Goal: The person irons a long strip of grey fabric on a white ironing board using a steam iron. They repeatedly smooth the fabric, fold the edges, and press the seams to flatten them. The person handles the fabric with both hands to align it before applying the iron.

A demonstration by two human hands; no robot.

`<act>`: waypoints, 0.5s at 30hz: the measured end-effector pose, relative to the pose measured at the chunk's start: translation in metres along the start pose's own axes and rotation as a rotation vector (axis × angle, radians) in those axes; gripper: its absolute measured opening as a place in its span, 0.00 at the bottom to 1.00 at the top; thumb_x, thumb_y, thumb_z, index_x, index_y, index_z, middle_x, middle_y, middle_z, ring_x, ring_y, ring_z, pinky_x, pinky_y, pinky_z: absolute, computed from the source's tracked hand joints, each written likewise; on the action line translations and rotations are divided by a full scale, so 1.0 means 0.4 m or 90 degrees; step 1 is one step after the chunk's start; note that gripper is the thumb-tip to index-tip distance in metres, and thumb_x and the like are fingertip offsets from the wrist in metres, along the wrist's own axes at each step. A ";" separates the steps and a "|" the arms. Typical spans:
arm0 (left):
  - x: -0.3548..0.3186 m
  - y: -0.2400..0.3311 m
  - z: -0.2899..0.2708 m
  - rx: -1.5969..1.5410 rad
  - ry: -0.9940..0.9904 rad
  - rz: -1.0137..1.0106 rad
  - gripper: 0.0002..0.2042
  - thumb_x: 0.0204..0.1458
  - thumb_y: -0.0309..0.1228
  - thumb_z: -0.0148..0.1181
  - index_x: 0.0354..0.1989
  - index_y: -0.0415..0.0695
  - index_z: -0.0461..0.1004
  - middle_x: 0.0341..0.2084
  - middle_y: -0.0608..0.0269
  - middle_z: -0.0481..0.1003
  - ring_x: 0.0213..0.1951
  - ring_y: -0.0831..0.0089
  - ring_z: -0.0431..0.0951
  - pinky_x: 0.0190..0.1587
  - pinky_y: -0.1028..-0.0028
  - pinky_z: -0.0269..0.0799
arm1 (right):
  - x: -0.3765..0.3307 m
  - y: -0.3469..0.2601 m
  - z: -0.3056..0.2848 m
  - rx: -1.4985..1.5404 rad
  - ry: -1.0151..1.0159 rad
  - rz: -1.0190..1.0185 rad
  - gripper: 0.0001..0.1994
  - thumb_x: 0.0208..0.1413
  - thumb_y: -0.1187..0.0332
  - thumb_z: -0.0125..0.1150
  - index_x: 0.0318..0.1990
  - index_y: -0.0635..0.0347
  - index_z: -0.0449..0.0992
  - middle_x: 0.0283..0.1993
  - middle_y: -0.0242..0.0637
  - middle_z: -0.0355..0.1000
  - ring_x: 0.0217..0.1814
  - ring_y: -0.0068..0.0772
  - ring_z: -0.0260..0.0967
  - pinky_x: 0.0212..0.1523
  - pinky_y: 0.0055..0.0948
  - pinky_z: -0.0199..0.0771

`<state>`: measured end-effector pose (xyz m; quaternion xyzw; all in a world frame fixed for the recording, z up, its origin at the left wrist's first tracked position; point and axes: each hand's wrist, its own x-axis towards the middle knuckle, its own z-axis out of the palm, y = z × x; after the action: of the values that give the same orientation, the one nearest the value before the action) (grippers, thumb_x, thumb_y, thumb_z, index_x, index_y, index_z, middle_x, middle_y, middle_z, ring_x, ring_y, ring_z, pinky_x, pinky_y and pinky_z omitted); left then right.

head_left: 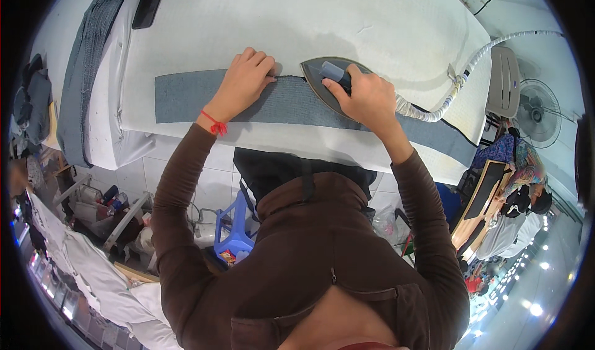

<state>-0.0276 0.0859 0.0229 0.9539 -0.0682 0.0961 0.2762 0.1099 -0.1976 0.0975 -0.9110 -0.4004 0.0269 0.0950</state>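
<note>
A long strip of grey-blue fabric (192, 97) lies along the near edge of the white padded ironing table (229, 15). My right hand (369, 99) is wrapped round the handle of an iron (313, 71), whose soleplate rests on the strip with its tip toward the far left. Left of the iron, my left hand (248, 77) pinches the strip's far edge between thumb and fingers. A dark line runs along that edge between my left hand and the iron. The part of the strip under the iron is hidden.
A white-wrapped hose (446, 105) runs from the iron to the far right. A black phone (150, 4) lies at the far left, near a draped grey fabric piece (87, 71). Below the table stands a blue plastic stool (234, 229). A fan (538, 111) stands at the right.
</note>
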 end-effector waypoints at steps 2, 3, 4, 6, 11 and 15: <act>-0.011 -0.007 -0.002 0.014 -0.010 0.039 0.12 0.57 0.25 0.71 0.48 0.44 0.79 0.46 0.62 0.78 0.49 0.57 0.77 0.53 0.58 0.77 | -0.002 -0.003 0.000 -0.006 0.003 -0.007 0.31 0.65 0.35 0.71 0.36 0.60 0.83 0.18 0.42 0.77 0.20 0.49 0.80 0.23 0.45 0.79; -0.019 -0.012 -0.006 0.034 -0.010 0.076 0.12 0.56 0.25 0.70 0.48 0.44 0.79 0.46 0.62 0.78 0.49 0.57 0.78 0.53 0.58 0.78 | -0.003 -0.006 -0.001 -0.007 0.004 -0.011 0.31 0.65 0.35 0.71 0.36 0.60 0.83 0.18 0.42 0.77 0.20 0.48 0.80 0.22 0.45 0.79; -0.024 -0.018 -0.011 0.055 -0.011 0.114 0.12 0.56 0.25 0.69 0.48 0.44 0.79 0.46 0.61 0.78 0.49 0.57 0.78 0.53 0.59 0.78 | -0.002 -0.008 -0.001 -0.008 0.005 -0.014 0.30 0.65 0.35 0.71 0.36 0.60 0.83 0.18 0.41 0.77 0.19 0.48 0.79 0.22 0.45 0.78; -0.034 -0.029 -0.017 0.071 -0.009 0.163 0.12 0.56 0.25 0.67 0.48 0.43 0.79 0.46 0.61 0.78 0.50 0.58 0.79 0.53 0.59 0.80 | -0.001 -0.010 0.003 0.001 0.007 -0.015 0.31 0.65 0.35 0.70 0.35 0.60 0.83 0.18 0.41 0.77 0.19 0.47 0.79 0.21 0.44 0.78; -0.045 -0.049 -0.025 0.103 -0.026 0.234 0.14 0.55 0.26 0.66 0.50 0.41 0.80 0.49 0.60 0.79 0.53 0.58 0.81 0.58 0.59 0.82 | 0.006 -0.022 0.008 0.006 -0.013 -0.013 0.32 0.66 0.33 0.68 0.34 0.60 0.82 0.17 0.40 0.76 0.18 0.45 0.79 0.20 0.42 0.78; -0.044 -0.054 -0.026 0.097 -0.033 0.267 0.16 0.55 0.27 0.67 0.52 0.40 0.80 0.50 0.58 0.79 0.54 0.58 0.81 0.60 0.59 0.83 | 0.009 -0.035 0.014 0.011 0.000 -0.014 0.33 0.67 0.33 0.67 0.32 0.59 0.81 0.16 0.40 0.75 0.17 0.44 0.78 0.20 0.41 0.78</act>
<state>-0.0424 0.1108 0.0165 0.9390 -0.2645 0.1320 0.1756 0.1015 -0.1849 0.0950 -0.9057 -0.4101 0.0289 0.1033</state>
